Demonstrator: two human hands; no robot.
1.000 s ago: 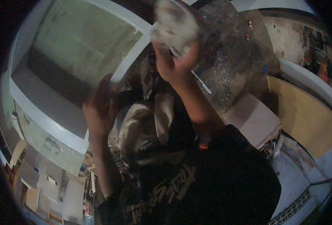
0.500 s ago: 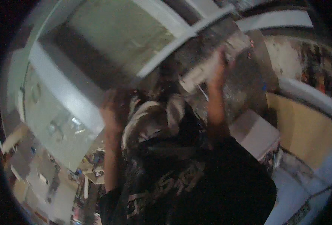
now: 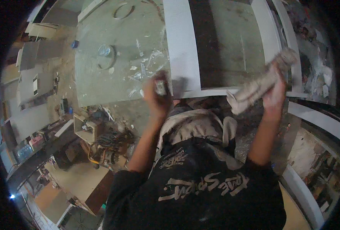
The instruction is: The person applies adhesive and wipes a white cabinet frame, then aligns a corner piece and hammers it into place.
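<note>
So, reading my view like a clock face, the fingers of my right hand (image 3: 275,94), out between two and three o'clock, are closed round a long, crumpled, pale cloth (image 3: 252,90); one end sticks up past my hand toward two, the other hangs down toward the middle of the view; it's in front of the near right corner of the white frame (image 3: 183,50), can't tell if it's touching.

The left hand (image 3: 156,97) is just off centre toward eleven, by the frame's left edge; those fingers look curled, with a small pale patch showing between them, but it's too blurry to tell if they're gripping anything.

The frame lies on the greenish worktop (image 3: 120,73) up at twelve; the worktop spreads out toward eleven, white smears all over it, and a roundish bluish thing (image 3: 105,50) sits there too; at eight there's a machine with yellow parts (image 3: 104,155), a small open wooden box (image 3: 86,128) near it around nine; bottom of the view, round six, is my black shirt (image 3: 200,207) with pale lettering.
</note>
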